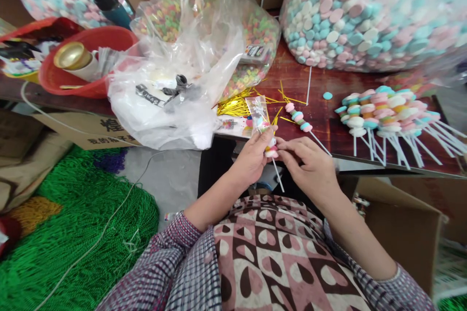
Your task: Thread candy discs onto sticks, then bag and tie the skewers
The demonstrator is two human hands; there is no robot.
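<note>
Hands meet at the table [328, 126] edge, both on one candy skewer [272, 148]. Table edge is my reference for everything below.

From my feed: left hand [251, 158] sits just below the edge, fingers curled, thumb and forefinger pinching the skewer at its candy end. Clear wrapper sleeve [260, 114] is over the top candies and sticks up past the edge, over the tabletop. Right hand [310, 165] is just beside the left, also below the edge; fingertips pressed together against the lowest candy on the stick. White stick runs down from between the hands toward the lap.

On the table, just past the edge above the right hand: one bare skewer [299, 120] lying flat, pink and blue candies, stick pointing back toward the edge. Further along the edge to the right of that: pile of finished skewers [383, 109], sticks fanned over the edge. One loose blue candy [327, 95] between the single skewer and the pile.

Gold twist ties [237, 104] are scattered on the table just behind the sleeve. Behind those, open plastic bag of small multicoloured candy [215, 19]. Crumpled white bag [164, 102] hangs over the edge, left of the hands. Red bucket [87, 60] is further left. Big bag of pastel candy discs [365, 9] is at the far back of the table.
</note>
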